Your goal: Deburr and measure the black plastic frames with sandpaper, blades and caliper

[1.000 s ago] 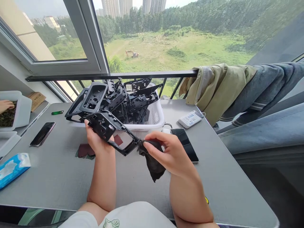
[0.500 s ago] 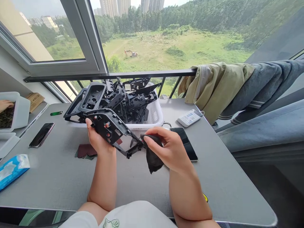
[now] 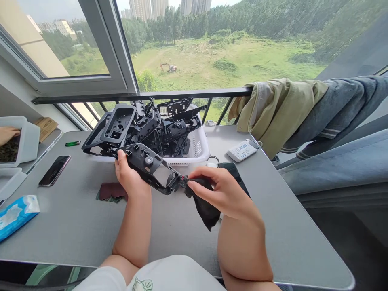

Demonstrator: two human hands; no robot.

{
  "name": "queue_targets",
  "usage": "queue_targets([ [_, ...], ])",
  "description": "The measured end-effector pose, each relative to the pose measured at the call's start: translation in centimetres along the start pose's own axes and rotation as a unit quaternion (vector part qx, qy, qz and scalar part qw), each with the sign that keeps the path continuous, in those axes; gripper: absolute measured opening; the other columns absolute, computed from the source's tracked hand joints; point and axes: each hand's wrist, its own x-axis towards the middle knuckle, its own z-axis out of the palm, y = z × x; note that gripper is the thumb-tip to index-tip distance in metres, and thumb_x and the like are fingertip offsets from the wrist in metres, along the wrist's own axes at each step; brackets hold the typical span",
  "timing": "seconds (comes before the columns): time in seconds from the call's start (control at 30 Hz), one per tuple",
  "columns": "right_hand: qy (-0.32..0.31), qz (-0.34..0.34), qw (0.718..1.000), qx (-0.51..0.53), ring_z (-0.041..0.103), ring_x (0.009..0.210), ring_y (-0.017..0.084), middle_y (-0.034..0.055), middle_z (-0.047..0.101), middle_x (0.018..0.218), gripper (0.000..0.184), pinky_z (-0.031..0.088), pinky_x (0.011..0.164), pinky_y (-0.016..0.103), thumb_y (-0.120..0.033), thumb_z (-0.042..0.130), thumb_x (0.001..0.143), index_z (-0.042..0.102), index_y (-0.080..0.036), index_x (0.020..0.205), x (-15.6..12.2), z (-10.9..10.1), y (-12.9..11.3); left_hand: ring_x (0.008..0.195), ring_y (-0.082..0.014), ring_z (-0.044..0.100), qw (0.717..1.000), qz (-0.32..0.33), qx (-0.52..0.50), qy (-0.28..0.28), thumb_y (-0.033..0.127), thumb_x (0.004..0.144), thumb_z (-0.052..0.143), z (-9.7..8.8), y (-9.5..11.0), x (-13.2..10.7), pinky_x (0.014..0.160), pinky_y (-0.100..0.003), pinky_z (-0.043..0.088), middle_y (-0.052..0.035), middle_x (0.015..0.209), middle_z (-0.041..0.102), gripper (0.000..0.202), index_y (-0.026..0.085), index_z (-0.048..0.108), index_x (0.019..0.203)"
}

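Observation:
My left hand (image 3: 131, 176) grips a black plastic trim frame (image 3: 148, 167) with a window-like opening and a round boss, holding it just above the table in front of the basket. My right hand (image 3: 226, 195) pinches a dark cloth (image 3: 206, 210) against the frame's far end, and the rest of the cloth hangs below. A small red speck shows on the frame near the cloth. Several similar black plastic parts (image 3: 145, 129) lie heaped in a white slotted plastic basket (image 3: 198, 148) beyond my hands.
Dark abrasive sheets (image 3: 110, 191) lie on the grey table (image 3: 75, 230) near my left hand. Around them are several phones, a green lighter (image 3: 72, 143) and a blue tissue pack (image 3: 16, 216). Another person's hand (image 3: 7, 135) rests in a white container at far left.
The frame has turned in my left hand and now lies flatter, with the round boss facing up. My right hand and the cloth have shifted slightly right, partly covering the phone.

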Motion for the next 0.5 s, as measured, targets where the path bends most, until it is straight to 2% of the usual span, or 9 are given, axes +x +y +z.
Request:
queue_targets([
  [0.1, 0.004, -0.073, 0.997, 0.003, 0.053, 0.057, 0.011, -0.0001, 0.063, 0.068, 0.007, 0.040, 0.052, 0.022, -0.017, 0.059, 0.086, 0.064, -0.019, 0.081, 0.1, 2.1, -0.5, 0.080, -0.0123, 0.063, 0.998, 0.054, 0.014, 0.002, 0.039, 0.083, 0.062, -0.4, 0.0, 0.3, 0.073, -0.024, 0.052, 0.0008, 0.089, 0.064, 0.020, 0.020, 0.059, 0.088],
  [0.17, -0.015, -0.107, 0.993, -0.052, 0.053, 0.059, 0.011, 0.0005, 0.064, 0.072, 0.008, 0.039, 0.054, 0.022, -0.014, 0.058, 0.087, 0.064, -0.019, 0.084, 0.2, 3.8, -0.6, 0.085, -0.0123, 0.063, 0.997, 0.082, 0.010, -0.010, 0.037, 0.083, 0.062, -0.5, 0.0, 0.3, 0.077, -0.024, 0.051, 0.0007, 0.093, 0.064, 0.018, 0.021, 0.059, 0.092],
  [0.23, -0.025, -0.107, 0.985, -0.133, 0.054, 0.060, 0.012, 0.0011, 0.064, 0.075, 0.010, 0.036, 0.055, 0.023, -0.012, 0.056, 0.087, 0.063, -0.019, 0.085, 0.3, 5.0, -0.5, 0.087, -0.0123, 0.063, 0.995, 0.099, 0.001, -0.014, 0.036, 0.084, 0.061, -0.6, 0.0, 0.1, 0.081, -0.024, 0.051, 0.0009, 0.094, 0.064, 0.017, 0.021, 0.059, 0.092],
  [0.37, -0.028, -0.082, 0.970, -0.225, 0.054, 0.058, 0.013, 0.0014, 0.065, 0.073, 0.010, 0.031, 0.054, 0.025, -0.012, 0.056, 0.088, 0.061, -0.018, 0.083, 0.1, 4.9, -0.2, 0.095, -0.0140, 0.064, 0.989, 0.146, -0.015, -0.030, 0.034, 0.086, 0.059, -0.4, -0.1, -0.5, 0.089, -0.027, 0.050, -0.0008, 0.100, 0.066, 0.016, 0.021, 0.059, 0.096],
  [0.5, 0.000, -0.090, 0.980, -0.180, 0.054, 0.060, 0.013, 0.0009, 0.065, 0.072, 0.010, 0.035, 0.057, 0.024, -0.014, 0.054, 0.089, 0.061, -0.019, 0.083, 0.1, 4.4, -0.2, 0.106, -0.0160, 0.063, 0.979, 0.199, -0.015, -0.042, 0.032, 0.088, 0.058, -0.2, -0.3, -1.4, 0.096, -0.029, 0.048, -0.0021, 0.108, 0.066, 0.017, 0.022, 0.059, 0.100],
])
